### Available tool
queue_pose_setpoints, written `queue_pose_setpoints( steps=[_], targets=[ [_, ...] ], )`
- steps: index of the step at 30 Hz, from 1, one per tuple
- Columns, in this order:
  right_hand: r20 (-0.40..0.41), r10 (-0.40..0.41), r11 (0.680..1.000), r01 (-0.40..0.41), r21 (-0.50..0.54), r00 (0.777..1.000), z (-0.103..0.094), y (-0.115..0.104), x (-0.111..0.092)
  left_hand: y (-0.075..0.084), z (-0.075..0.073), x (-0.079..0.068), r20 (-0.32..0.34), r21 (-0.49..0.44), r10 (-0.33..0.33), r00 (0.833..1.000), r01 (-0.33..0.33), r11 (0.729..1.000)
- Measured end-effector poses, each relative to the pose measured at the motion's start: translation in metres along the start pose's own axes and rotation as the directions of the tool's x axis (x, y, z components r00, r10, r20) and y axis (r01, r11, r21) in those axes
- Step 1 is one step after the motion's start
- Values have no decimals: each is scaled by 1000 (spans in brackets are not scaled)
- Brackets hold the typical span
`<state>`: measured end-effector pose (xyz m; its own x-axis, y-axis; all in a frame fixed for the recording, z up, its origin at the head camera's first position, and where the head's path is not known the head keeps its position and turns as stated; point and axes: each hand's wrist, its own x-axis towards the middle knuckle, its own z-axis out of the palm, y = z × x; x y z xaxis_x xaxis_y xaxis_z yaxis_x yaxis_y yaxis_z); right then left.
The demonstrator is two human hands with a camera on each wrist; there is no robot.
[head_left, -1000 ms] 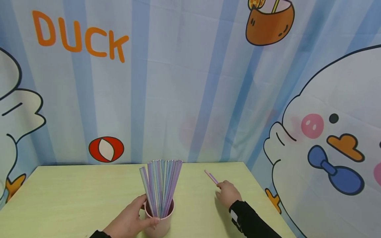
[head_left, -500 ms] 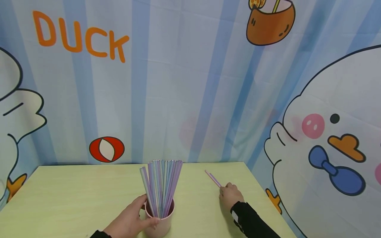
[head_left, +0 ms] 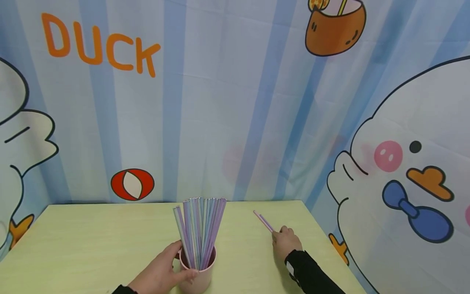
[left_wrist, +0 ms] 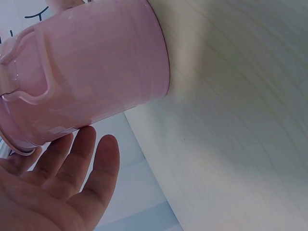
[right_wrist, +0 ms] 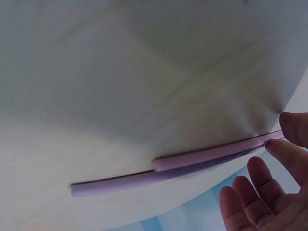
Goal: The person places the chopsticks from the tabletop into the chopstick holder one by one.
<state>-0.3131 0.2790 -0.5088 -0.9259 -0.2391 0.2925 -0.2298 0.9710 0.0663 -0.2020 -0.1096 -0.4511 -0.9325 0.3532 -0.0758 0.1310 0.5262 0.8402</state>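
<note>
A pink cup (head_left: 198,281) stands upright near the table's front edge, holding a bunch of purple, blue and silvery straws (head_left: 200,232). My left hand (head_left: 161,267) grips it, thumb in front of the rim and fingers behind. In the left wrist view, the pink cup (left_wrist: 106,62) shows a looped handle near its rim, with several fingers (left_wrist: 84,144) beside its wall. Two loose straws (right_wrist: 115,184), pink and purple, lie on the table at the right. My right hand (head_left: 286,243) pinches their near ends between thumb and index finger; the other fingers extend.
The pale yellow table (head_left: 103,241) reaches back to a blue-striped curtain (head_left: 216,122) printed with cartoon ducks and lettering. Its right edge slopes away just beyond the right hand.
My right hand has slid back toward the near ends of the loose straws, so more of their length shows. The left hand and the cup have stayed put.
</note>
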Motion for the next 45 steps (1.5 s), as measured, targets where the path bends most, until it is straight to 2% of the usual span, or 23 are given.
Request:
queue_pose_setpoints(
  steps=[5, 8, 13, 17, 22, 28, 36, 40, 45],
  targets=[
    [-49, -56, 997, 54, -53, 997, -5, -2, 2, 0, 0, 1, 2, -9, -1, 1000, 1, 1000],
    [-41, -60, 997, 58, -51, 997, -7, -5, 4, 0, 0, 1, 3, -15, -4, 1000, 4, 1000],
    [46, 4, 996, -8, 91, 999, -9, -12, 6, 0, 0, 0, -1, -18, -4, 1000, 4, 1000],
    [76, -1, 981, -14, 192, 997, -12, -19, 5, 0, 0, 0, 4, -22, -13, 1000, 13, 1000],
    [67, -31, 971, 14, 237, 997, -14, -29, 4, 0, 0, 0, 11, -17, -34, 999, 34, 999],
    [138, -61, 948, 15, 317, 989, -19, -42, 3, 1, 0, 0, 10, -18, -41, 999, 42, 999],
    [186, -82, 921, 3, 388, 979, -24, -55, 4, 0, 1, 1, 5, -11, -25, 1000, 25, 1000],
    [155, -110, 899, 32, 436, 982, -35, -61, 5, 0, 1, 1, 5, -12, -37, 999, 37, 999],
    [120, -125, 829, 37, 559, 985, -58, -67, 8, 1, 1, 2, 5, -16, -60, 998, 61, 998]
  ],
)
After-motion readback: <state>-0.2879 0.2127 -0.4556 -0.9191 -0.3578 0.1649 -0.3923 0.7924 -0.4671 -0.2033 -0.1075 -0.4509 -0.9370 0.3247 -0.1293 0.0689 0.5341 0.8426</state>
